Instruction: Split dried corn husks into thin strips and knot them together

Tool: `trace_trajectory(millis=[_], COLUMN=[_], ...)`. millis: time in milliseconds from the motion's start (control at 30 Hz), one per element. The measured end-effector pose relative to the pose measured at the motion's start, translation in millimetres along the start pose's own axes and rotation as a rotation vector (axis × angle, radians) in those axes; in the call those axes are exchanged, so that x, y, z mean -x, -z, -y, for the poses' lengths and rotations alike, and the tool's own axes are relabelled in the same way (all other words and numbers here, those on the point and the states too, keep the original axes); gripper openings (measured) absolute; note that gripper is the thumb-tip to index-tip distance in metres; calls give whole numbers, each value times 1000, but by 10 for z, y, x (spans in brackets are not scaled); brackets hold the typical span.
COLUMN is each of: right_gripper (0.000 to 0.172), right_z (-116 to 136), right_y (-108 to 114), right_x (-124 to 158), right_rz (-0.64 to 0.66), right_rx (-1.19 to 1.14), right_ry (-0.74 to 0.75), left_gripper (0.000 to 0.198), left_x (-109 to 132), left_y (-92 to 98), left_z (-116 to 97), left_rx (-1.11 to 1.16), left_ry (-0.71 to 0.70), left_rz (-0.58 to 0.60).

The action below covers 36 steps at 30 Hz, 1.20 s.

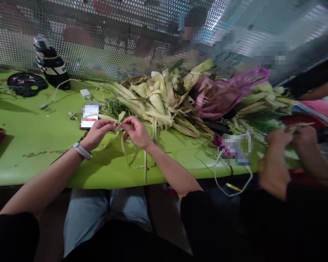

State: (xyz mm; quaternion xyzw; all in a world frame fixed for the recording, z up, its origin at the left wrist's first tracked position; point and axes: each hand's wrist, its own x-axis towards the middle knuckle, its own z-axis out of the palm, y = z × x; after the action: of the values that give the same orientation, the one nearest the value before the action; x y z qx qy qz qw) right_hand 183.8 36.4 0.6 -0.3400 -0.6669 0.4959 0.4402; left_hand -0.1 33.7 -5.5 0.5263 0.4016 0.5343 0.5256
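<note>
Above the green table, my left hand point(100, 133) and my right hand point(135, 131) meet over strips of pale green corn husk point(120, 118). The fingers of both hands are pinched on the husk, close together. Long strips hang down below the hands toward the table's front edge, and one strip reaches left across a phone point(90, 115). The exact fold or knot between my fingertips is too small to make out. Just beyond my right hand lies a large heap of corn husks point(161, 96).
The green table point(52, 145) has a perforated metal panel behind it. A dark bottle point(51, 63), a black mask point(27, 83) and a white charger point(85, 94) stand or lie at left. A purple plastic bag point(221, 94) rests on the heap. A co-worker's hands point(291, 136) work at right.
</note>
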Motion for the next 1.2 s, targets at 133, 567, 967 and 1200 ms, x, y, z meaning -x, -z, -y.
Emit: trace_trajectory(millis=[133, 567, 967, 1200], right_gripper=[40, 37, 27, 36], right_z=[-17, -89, -165, -208], right_y=[5, 196, 95, 81], right_x=[-24, -106, -60, -115], right_rz=[6, 201, -125, -62], right_rx=[-49, 1009, 502, 194], right_ry=[-30, 681, 507, 127], left_gripper=[16, 31, 25, 16], left_x=[18, -15, 15, 33], left_y=[-14, 19, 17, 33], left_z=[-2, -60, -99, -125], left_rx=[20, 7, -472, -906], left_ry=[-13, 155, -27, -384], left_rz=[38, -32, 252, 170])
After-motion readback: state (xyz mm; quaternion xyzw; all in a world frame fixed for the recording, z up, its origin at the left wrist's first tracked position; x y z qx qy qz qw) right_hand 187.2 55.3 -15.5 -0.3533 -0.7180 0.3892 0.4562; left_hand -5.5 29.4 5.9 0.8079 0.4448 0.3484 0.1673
